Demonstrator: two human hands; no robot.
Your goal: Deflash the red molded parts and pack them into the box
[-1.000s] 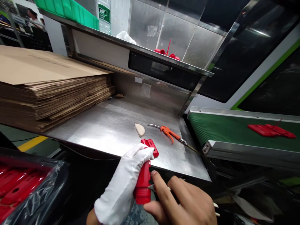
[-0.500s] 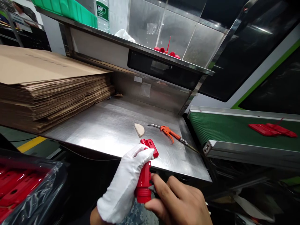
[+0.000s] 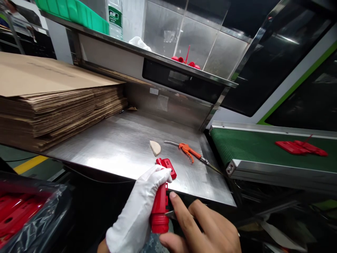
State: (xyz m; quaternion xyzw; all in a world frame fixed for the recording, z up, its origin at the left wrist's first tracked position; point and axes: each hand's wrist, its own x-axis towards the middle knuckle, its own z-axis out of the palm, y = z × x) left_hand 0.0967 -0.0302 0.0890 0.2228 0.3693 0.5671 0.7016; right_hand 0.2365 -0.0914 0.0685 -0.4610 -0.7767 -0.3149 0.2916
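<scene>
My left hand (image 3: 139, 203), in a white glove, is wrapped round a red plastic housing (image 3: 159, 209) with a ribbed round end pointing towards me. Beyond the gloved thumb shows a red block with small slots (image 3: 170, 168); I cannot tell whether it belongs to the same piece. My bare right hand (image 3: 204, 225) grips a small knife (image 3: 170, 214), most of it hidden by the fingers. Its grey blade touches or nearly touches the housing just above the ribbed end. Past the hands, a pale half-round piece (image 3: 155, 148) lies on the metal table (image 3: 118, 140).
An orange air blow gun (image 3: 189, 151) lies on the table's right side. Stacked cardboard sheets (image 3: 65, 105) fill the left. A green conveyor (image 3: 242, 144) carries red parts (image 3: 300, 147). At lower left, a plastic-lined bin (image 3: 50, 207) holds red parts. A shelf (image 3: 184, 65) runs above.
The knife blade shows more clearly beside the housing, and the right thumb has shifted slightly down and left. The left hand keeps its grip. The whole view has shifted a little.
</scene>
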